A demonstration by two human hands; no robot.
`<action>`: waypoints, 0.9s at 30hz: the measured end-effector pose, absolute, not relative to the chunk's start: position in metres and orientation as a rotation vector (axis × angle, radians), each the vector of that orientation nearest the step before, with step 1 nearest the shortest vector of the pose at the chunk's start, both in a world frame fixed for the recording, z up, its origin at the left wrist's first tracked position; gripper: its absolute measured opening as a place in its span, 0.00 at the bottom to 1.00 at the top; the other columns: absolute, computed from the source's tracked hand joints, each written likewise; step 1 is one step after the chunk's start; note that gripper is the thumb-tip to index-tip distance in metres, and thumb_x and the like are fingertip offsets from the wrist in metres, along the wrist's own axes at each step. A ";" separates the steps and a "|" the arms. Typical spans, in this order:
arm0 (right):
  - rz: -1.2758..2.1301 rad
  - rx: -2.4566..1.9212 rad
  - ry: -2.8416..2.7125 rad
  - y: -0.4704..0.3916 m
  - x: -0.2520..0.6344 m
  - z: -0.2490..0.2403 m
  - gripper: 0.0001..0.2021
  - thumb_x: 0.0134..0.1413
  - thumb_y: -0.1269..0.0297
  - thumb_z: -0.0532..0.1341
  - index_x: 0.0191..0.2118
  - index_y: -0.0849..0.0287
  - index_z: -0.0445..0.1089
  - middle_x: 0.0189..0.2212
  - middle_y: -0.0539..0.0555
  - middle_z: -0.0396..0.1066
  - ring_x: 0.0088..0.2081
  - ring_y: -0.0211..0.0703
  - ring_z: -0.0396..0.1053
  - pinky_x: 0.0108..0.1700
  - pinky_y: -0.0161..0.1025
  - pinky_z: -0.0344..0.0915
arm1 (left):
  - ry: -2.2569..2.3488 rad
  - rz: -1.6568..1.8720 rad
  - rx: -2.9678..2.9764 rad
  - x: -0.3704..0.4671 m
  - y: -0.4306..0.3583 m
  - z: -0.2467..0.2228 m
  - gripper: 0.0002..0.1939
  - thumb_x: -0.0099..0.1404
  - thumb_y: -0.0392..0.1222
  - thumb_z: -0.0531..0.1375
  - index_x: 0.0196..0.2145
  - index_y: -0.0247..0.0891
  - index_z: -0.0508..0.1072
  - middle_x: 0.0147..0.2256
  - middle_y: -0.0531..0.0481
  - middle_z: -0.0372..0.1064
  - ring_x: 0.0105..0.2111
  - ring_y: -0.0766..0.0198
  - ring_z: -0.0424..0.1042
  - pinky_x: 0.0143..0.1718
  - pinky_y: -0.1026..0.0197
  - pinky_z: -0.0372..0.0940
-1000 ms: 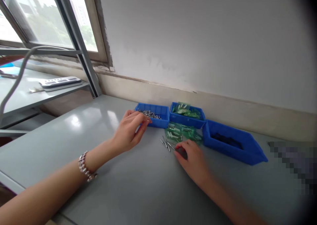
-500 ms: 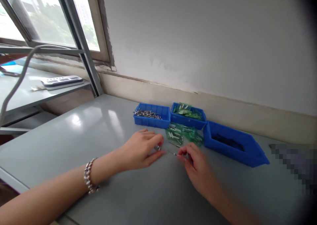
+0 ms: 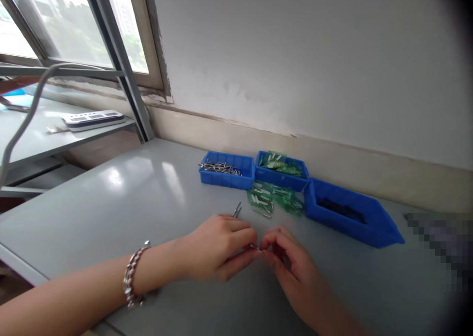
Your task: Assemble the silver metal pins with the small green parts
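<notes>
My left hand (image 3: 221,245) and my right hand (image 3: 290,257) meet fingertip to fingertip above the grey table. Between them shows a small, thin metal piece (image 3: 255,248), pinched by both; most of it is hidden by the fingers. Two slim metal pins (image 3: 237,210) stick up behind my left hand's knuckles; whether they are held or lie on the table I cannot tell. Just beyond, a single thin metal pin (image 3: 261,213) lies beside green bags of metal parts (image 3: 260,198). A beaded bracelet circles my left wrist.
Along the wall stand a blue bin of loose metal pins (image 3: 227,179), a blue bin of green bags (image 3: 283,178) and a longer blue bin with dark contents (image 3: 351,227). At left, a power strip (image 3: 94,120) sits on a shelf beside a metal frame post (image 3: 129,89).
Both hands have come nearer to me and closed together, so the gap between their fingertips is gone. The two pins behind my left hand have come into sight.
</notes>
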State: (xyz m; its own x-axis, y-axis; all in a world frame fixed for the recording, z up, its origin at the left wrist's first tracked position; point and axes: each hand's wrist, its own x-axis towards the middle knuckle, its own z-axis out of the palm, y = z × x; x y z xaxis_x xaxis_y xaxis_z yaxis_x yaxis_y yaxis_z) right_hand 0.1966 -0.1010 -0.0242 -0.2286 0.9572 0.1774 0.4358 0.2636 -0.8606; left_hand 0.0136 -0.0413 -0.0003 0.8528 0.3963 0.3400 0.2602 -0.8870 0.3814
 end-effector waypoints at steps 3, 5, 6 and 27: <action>0.916 -1.267 -1.814 -0.101 0.196 -0.025 0.07 0.60 0.66 0.50 0.31 0.55 0.61 0.31 0.49 0.58 0.30 0.40 0.58 0.32 0.38 0.58 | 0.495 0.571 2.675 0.014 -0.042 -0.001 0.09 0.67 0.42 0.48 0.31 0.36 0.62 0.26 0.52 0.60 0.25 0.68 0.59 0.28 0.64 0.56; 0.922 -1.264 -1.820 -0.101 0.196 -0.026 0.07 0.60 0.66 0.51 0.31 0.55 0.61 0.31 0.50 0.58 0.31 0.40 0.59 0.33 0.38 0.58 | 0.482 0.572 2.667 0.014 -0.043 -0.001 0.10 0.67 0.42 0.48 0.31 0.36 0.62 0.26 0.53 0.60 0.25 0.68 0.58 0.27 0.64 0.55; 0.918 -1.258 -1.821 -0.101 0.197 -0.026 0.06 0.60 0.65 0.51 0.31 0.55 0.62 0.32 0.50 0.59 0.31 0.40 0.60 0.33 0.38 0.58 | 0.475 0.584 2.668 0.014 -0.043 -0.002 0.09 0.67 0.41 0.48 0.30 0.36 0.62 0.26 0.53 0.60 0.25 0.68 0.58 0.27 0.64 0.55; 0.759 -1.251 -1.927 -0.101 0.198 -0.027 0.11 0.54 0.75 0.55 0.41 0.55 0.65 0.40 0.54 0.63 0.44 0.45 0.62 0.44 0.43 0.62 | 0.512 0.755 2.859 0.012 -0.043 -0.001 0.12 0.67 0.40 0.48 0.26 0.35 0.62 0.22 0.52 0.58 0.21 0.68 0.56 0.24 0.64 0.53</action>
